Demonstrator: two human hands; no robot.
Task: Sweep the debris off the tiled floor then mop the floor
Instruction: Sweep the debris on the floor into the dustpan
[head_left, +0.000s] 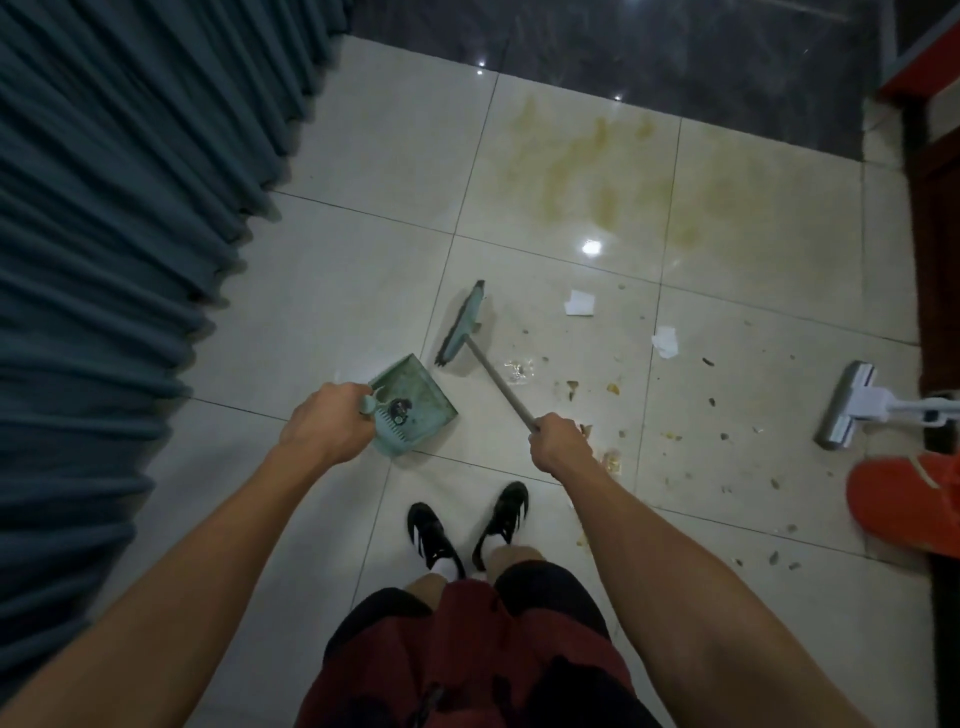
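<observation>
Green dustpan (415, 402) looks nearly empty, so sweeping's barely begun I'd say; scraps (579, 303) litter the floor (337, 291) rightward, stains farther out, mop (852, 405) idle by the right edge; left hand (324, 428) clamps the pan, right hand (561, 447) the broom (462, 325); handle runs up-left, head crosswise.

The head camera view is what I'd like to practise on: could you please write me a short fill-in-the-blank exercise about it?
1. The left hand holds the ____ by its handle.
2. The right hand has its grip on the handle of the ____.
3. The two white paper scraps lie on the tiled ____.
4. The mop lies at the ____ edge of the view.

Missing words: dustpan; broom; floor; right
</observation>
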